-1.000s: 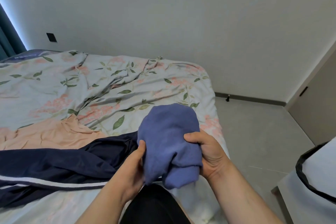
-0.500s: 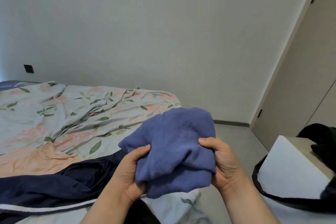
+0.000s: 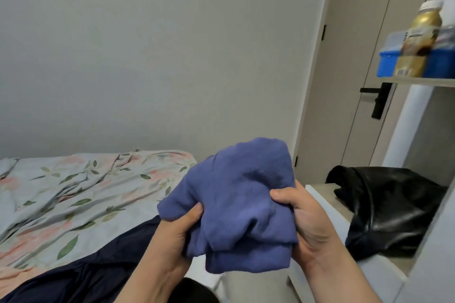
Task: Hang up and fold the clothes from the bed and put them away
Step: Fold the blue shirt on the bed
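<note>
- Currently, both hands are gripping a folded blue garment point(image 3: 234, 204), which is hanging in the air just past the bed's right edge, touching neither the bed nor the pale ledge point(image 3: 327, 195) beside it.
- The left hand point(image 3: 172, 236) is curling around the bundle's left side, its thumb pressing down on the top layer.
- The right hand point(image 3: 307, 219) is clasping the bundle's right side, its thumb lying over the upper fold and its fingers hiding beneath.
- The bed point(image 3: 86, 192), under a rumpled floral cover, is carrying a dark navy garment point(image 3: 98, 268) sprawling along its near edge.
- A peach garment point(image 3: 12, 278) is peeking out at the bed's near left corner, beside the navy one.
- A black leather-looking item point(image 3: 394, 206) is slumping on the ledge, well apart from the bed.
- On a shelf point(image 3: 418, 80) above, a gold bottle point(image 3: 418, 39) is standing in front of a blue box point(image 3: 387, 63).
</note>
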`<state>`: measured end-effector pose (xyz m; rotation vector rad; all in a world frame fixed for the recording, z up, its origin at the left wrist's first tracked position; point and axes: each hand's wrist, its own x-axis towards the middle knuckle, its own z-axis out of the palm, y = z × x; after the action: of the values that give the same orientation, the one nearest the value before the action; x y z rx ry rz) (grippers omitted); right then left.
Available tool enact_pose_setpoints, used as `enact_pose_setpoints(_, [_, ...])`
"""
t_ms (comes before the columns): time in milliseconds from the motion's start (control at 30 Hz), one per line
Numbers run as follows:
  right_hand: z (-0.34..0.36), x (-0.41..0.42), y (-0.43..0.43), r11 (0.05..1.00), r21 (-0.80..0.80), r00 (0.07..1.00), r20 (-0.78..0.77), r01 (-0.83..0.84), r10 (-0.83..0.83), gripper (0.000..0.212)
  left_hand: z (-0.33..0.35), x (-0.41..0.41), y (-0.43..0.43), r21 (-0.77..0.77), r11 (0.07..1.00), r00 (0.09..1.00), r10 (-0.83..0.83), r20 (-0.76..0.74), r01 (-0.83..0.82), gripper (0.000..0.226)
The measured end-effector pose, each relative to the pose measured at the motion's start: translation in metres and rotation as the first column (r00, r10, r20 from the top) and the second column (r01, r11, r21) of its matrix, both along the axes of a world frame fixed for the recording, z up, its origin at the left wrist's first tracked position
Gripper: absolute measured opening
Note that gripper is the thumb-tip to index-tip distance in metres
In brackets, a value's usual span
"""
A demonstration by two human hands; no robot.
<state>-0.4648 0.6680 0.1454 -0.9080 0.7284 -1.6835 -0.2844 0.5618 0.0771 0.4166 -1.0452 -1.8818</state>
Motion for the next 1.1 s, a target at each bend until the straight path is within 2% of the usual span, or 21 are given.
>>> enact_pose_setpoints(33, [0.004, -0.004, 0.004, 1.000, -0.002, 1.000, -0.011, 0.017, -0.017, 0.052, 0.003, -0.003, -0.001, -0.025, 0.999, 0.999, 0.045, -0.020, -0.045, 0.014])
enact_pose_setpoints(133, [0.015, -0.014, 0.018, 0.996, 0.007, 0.996, -0.005, 0.084, -0.084, 0.054, 0.018, -0.009, -0.006, -0.142, 0.978, 0.987, 0.149, -0.052, -0.155, 0.038])
enact_pose_setpoints(200, [0.019, -0.021, 0.026, 0.992, 0.015, 0.992, 0.023, 0.122, -0.123, 0.053, 0.033, -0.014, -0.005, -0.211, 0.963, 0.986, 0.159, -0.056, -0.168, 0.048])
enact_pose_setpoints(333, [0.026, -0.029, 0.036, 0.972, 0.042, 0.972, 0.007, 0.233, -0.234, 0.051, 0.055, -0.029, 0.001, -0.335, 0.930, 0.988, 0.138, -0.063, -0.151, 0.023])
enact_pose_setpoints(433, [0.033, -0.038, 0.041, 0.931, 0.035, 0.931, -0.054, 0.364, -0.361, 0.043, 0.062, -0.041, 0.005, -0.381, 0.922, 0.998, 0.061, -0.020, -0.064, 0.018])
enact_pose_setpoints(600, [0.039, -0.046, 0.046, 0.832, 0.006, 0.813, -0.211, 0.555, -0.542, 0.031, 0.057, -0.055, 0.003, -0.249, 0.956, 0.986, -0.139, 0.089, 0.157, 0.045])
enact_pose_setpoints(733, [0.029, -0.058, 0.039, 0.736, -0.022, 0.706, -0.262, 0.677, -0.658, 0.029, 0.055, -0.077, -0.005, -0.235, 0.971, 0.992, 0.073, 0.100, -0.047, 0.049])
enact_pose_setpoints(800, [0.019, -0.065, 0.033, 0.707, -0.029, 0.676, -0.266, 0.707, -0.687, 0.029, 0.050, -0.094, -0.011, -0.153, 0.972, 0.975, 0.196, 0.102, -0.179, 0.059])
enact_pose_setpoints(867, [0.010, -0.078, 0.026, 0.688, -0.018, 0.660, -0.268, 0.725, -0.702, 0.031, 0.044, -0.115, -0.017, -0.093, 0.961, 0.957, 0.269, 0.108, -0.260, 0.057])
enact_pose_setpoints(900, [0.005, -0.089, 0.023, 0.677, -0.010, 0.650, -0.270, 0.736, -0.711, 0.031, 0.041, -0.126, -0.022, -0.075, 0.969, 0.965, 0.242, 0.101, -0.235, 0.051])
enact_pose_setpoints(967, [-0.005, -0.115, 0.013, 0.654, 0.008, 0.630, -0.278, 0.757, -0.725, 0.031, 0.032, -0.150, -0.033, 0.026, 0.996, 0.993, 0.081, 0.085, -0.084, 0.035])
enact_pose_setpoints(1033, [-0.017, -0.145, -0.004, 0.638, 0.021, 0.615, -0.297, 0.769, -0.731, 0.031, 0.022, -0.174, -0.050, 0.156, 0.985, 0.994, -0.083, 0.077, 0.070, 0.035])
enact_pose_setpoints(1100, [-0.032, -0.179, -0.026, 0.632, 0.029, 0.604, -0.334, 0.774, -0.724, 0.030, 0.010, -0.202, -0.074, 0.208, 0.971, 0.987, -0.137, 0.087, 0.116, 0.037])
